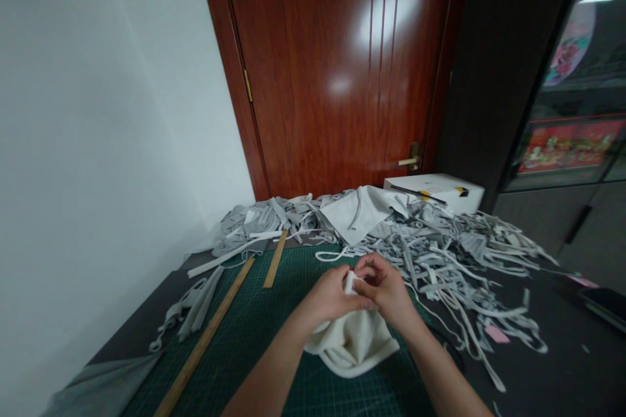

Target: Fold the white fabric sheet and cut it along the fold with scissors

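Observation:
Both hands meet over a green cutting mat (274,326) at the lower middle. My left hand (332,293) is closed, its fingers pinching a small white folded piece (350,283). From the right, my right hand (384,287) grips the same white piece with bent fingers, its fingertips close to those of the left. A cream cloth (355,342) hangs below both hands and spreads onto the mat. Whether the white piece is part of this cloth is hidden by the fingers.
Two wooden rulers (210,335) (276,259) lie on the mat's left. Grey and white fabric strips (454,267) are heaped behind and to the right, near a white box (440,190). Grey cloth (105,388) lies front left. A wall and red-brown door (332,65) stand beyond.

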`<state>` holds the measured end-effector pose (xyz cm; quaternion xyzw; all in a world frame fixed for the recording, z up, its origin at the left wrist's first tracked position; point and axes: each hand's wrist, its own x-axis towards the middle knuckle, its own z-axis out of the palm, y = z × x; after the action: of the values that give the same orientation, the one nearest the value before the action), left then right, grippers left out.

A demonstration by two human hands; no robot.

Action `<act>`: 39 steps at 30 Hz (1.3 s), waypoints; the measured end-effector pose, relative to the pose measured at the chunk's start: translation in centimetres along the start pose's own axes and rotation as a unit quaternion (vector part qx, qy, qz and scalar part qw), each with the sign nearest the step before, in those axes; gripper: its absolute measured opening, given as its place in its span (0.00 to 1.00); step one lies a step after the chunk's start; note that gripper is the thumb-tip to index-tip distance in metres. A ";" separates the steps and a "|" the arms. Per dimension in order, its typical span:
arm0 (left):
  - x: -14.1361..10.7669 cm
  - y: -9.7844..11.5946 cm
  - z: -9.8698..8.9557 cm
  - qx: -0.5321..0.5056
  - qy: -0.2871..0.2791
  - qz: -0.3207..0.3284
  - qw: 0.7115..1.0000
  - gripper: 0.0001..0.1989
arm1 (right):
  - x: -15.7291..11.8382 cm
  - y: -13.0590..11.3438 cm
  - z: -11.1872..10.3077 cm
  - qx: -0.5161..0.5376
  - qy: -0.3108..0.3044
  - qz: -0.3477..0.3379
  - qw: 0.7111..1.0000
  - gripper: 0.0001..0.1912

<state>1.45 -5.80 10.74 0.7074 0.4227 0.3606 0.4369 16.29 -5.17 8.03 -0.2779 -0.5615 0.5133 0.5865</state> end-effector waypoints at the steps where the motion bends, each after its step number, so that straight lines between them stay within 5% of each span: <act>1: 0.3 -0.4 0.5 0.010 0.031 -0.007 0.999 0.18 | 0.0 0.1 -0.1 -0.014 0.008 0.000 1.000 0.14; 5: 0.3 -1.5 0.9 -0.054 0.075 0.002 0.996 0.15 | -0.1 0.4 -0.5 -0.065 0.014 -0.002 0.998 0.12; 10: -0.6 -1.7 0.7 -0.225 0.121 0.016 0.967 0.24 | -0.4 0.5 -0.4 -0.014 -0.005 -0.001 1.000 0.17; 14: -1.0 -1.6 0.8 -0.245 0.159 0.026 0.956 0.24 | -0.5 0.9 -0.4 -0.025 0.003 -0.015 1.000 0.18; 19: -1.3 -1.3 0.7 -0.328 0.134 0.021 0.935 0.24 | -0.7 1.5 -0.5 -0.123 0.006 -0.085 0.989 0.08; 24: -1.5 -0.9 0.5 -0.407 0.094 -0.024 0.908 0.22 | -1.0 1.7 0.0 -0.149 -0.007 -0.141 0.979 0.10; 27: -1.6 -1.0 0.6 -0.390 0.068 -0.049 0.917 0.20 | -1.0 1.6 0.2 -0.152 0.013 -0.135 0.979 0.07; 33: -1.4 -1.5 1.0 -0.170 0.138 0.017 0.976 0.18 | -1.0 1.5 0.1 -0.195 0.037 -0.105 0.975 0.07; 39: -1.7 -0.6 1.0 -0.250 0.135 0.015 0.959 0.15 | -1.2 1.5 0.0 -0.247 0.081 -0.129 0.957 0.11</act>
<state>1.48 -7.45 9.58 0.5269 0.3638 0.5530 0.5332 16.09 -5.81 6.18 -0.3796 -0.6524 0.2545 0.6046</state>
